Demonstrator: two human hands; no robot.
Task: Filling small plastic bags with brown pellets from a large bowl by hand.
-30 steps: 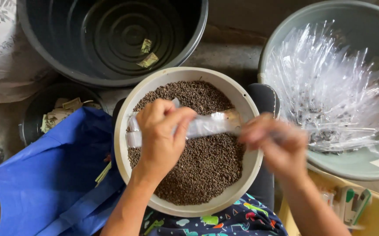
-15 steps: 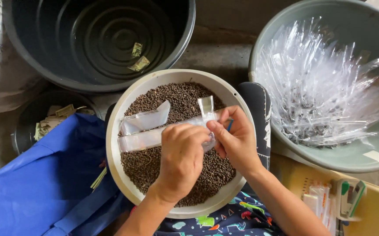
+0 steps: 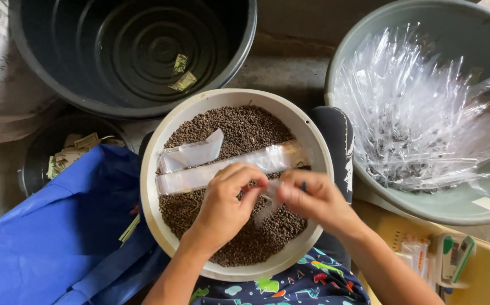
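Head view, your left hand (image 3: 222, 206) and right hand (image 3: 312, 199) met above the bowl's (image 3: 153, 169) near rim, fingers of both pinched a small clear sleeve (image 3: 267, 204), dark pellets (image 3: 245, 127) beneath, longer sleeves (image 3: 222, 169) lay across.

The setting appeared to be an informal, home-based packing spot on a bare concrete floor (image 3: 290, 79). A cream bowl of dark brown pellets (image 3: 239, 130) rested on the seated person's lap. At 11 o'clock stood a large dark tub (image 3: 86, 96); at 2 o'clock, a grey basin (image 3: 482, 192) heaped with clear plastic sleeves (image 3: 420, 113); at 8 o'clock, a blue bag (image 3: 53, 243).
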